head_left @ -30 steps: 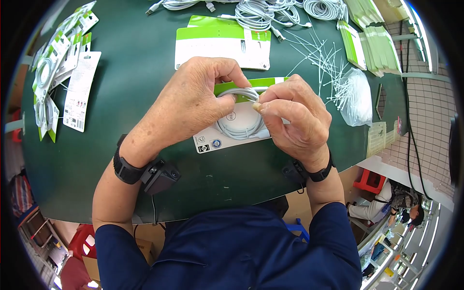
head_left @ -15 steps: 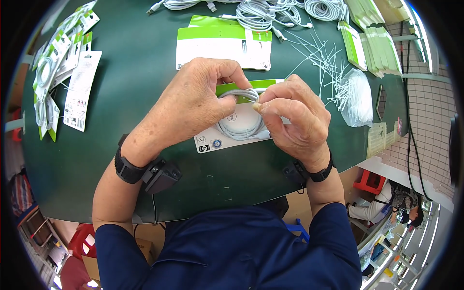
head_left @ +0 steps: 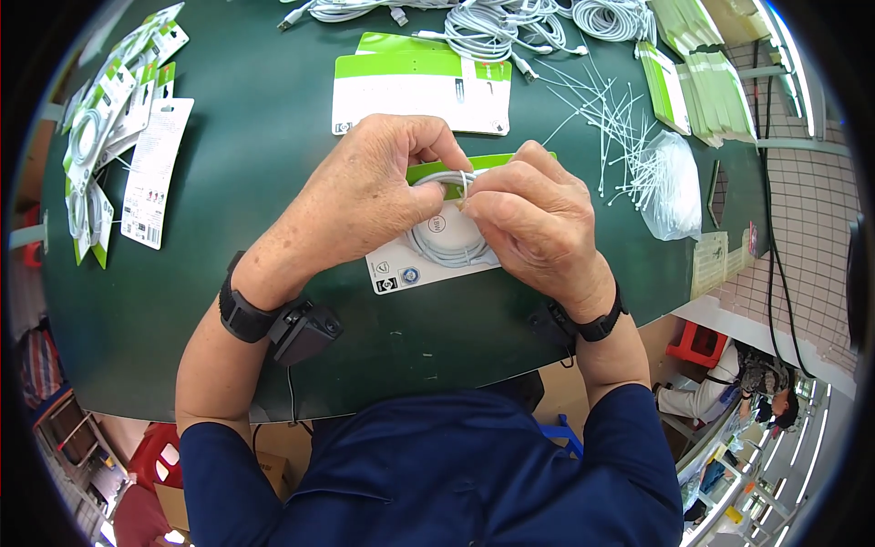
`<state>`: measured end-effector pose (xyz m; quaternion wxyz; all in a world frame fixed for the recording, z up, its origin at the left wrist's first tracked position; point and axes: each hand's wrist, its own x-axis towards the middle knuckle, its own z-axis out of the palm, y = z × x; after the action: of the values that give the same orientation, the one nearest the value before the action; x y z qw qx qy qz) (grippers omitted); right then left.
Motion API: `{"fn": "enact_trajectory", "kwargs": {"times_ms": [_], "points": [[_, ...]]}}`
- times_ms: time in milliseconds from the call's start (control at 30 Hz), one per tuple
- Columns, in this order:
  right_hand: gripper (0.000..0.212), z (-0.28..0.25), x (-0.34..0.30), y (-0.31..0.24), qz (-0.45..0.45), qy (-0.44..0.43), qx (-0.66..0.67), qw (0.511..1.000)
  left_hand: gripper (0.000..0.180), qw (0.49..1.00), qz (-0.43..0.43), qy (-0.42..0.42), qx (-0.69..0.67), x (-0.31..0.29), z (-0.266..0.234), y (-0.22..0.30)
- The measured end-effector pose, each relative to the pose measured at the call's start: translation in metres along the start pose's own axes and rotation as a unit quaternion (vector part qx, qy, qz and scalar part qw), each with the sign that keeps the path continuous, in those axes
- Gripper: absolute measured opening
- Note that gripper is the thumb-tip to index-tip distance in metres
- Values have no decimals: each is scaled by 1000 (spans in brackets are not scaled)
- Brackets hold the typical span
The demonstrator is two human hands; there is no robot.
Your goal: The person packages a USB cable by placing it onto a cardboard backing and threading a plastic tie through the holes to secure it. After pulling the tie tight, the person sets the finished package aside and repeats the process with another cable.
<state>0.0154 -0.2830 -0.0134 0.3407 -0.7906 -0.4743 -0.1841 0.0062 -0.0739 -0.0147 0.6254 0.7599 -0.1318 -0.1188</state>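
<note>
A coiled white cable (head_left: 445, 253) lies on a white and green backing card (head_left: 394, 258) in front of me. My left hand (head_left: 369, 187) is closed, its thumb and index finger gripping the top of the coil. A thin white cable tie (head_left: 467, 180) loops round the coil there. My right hand (head_left: 544, 219) is closed beside it, fingertips pinching the tie close to my left fingertips. The tie's end is hidden in the right fingers, which also cover the right part of the coil and card.
More backing cards (head_left: 421, 91) lie beyond my hands. Loose cable ties (head_left: 606, 118) and a plastic bag of ties (head_left: 674, 187) are at the right. Coiled cables (head_left: 483, 32) line the far edge, stacked cards (head_left: 720, 96) the far right. Carded cables (head_left: 96, 137) pile up at the left.
My right hand has moved left, closer to the left fingertips, and the tie's loop now shows upright round the coil. My left hand keeps its grip almost in place.
</note>
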Motion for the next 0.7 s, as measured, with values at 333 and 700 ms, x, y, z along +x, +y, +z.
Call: {"fn": "enact_trajectory", "kwargs": {"times_ms": [333, 700], "points": [[20, -10, 4, -1, 18, -5, 15, 1000, 20, 1000, -10, -8, -11, -1, 1, -2], [17, -24, -6, 28, 399, 129, 314, 851, 22, 998, 20, 3, -66, -3, -5, 10]]}}
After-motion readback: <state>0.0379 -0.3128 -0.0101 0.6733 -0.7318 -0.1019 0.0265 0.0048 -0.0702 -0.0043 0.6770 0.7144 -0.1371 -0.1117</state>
